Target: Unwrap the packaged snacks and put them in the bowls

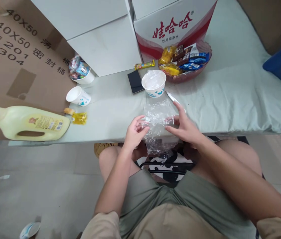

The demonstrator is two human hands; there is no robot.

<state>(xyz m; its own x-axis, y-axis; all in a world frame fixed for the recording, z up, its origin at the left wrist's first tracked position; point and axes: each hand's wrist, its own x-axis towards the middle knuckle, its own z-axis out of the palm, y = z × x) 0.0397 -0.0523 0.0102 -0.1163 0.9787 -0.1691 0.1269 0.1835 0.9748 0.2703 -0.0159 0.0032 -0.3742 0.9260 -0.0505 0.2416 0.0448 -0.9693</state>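
A crinkled sheet of clear plastic film [159,114] lies in front of the paper bowl and hangs over the table's front edge. At its left side is my left hand [136,132], its fingers loosely curled and thumb apart from them, touching the film's edge. My right hand [185,127] is at the film's right side, with index finger and thumb spread and the other fingertips partly behind the plastic. Just beyond the hands stands a white paper bowl [154,93] with clear plastic inside it. A white pen [171,97] lies right of the bowl.
Behind the bowl are a dark phone [135,82], a yellow snack stick [144,64] and a pink bowl [189,78] of wrapped snacks. Leftward stand a paper cup [77,96], a filled cup [87,78] and a yellow jug [31,122] lying sideways. White boxes [103,43] rise behind.
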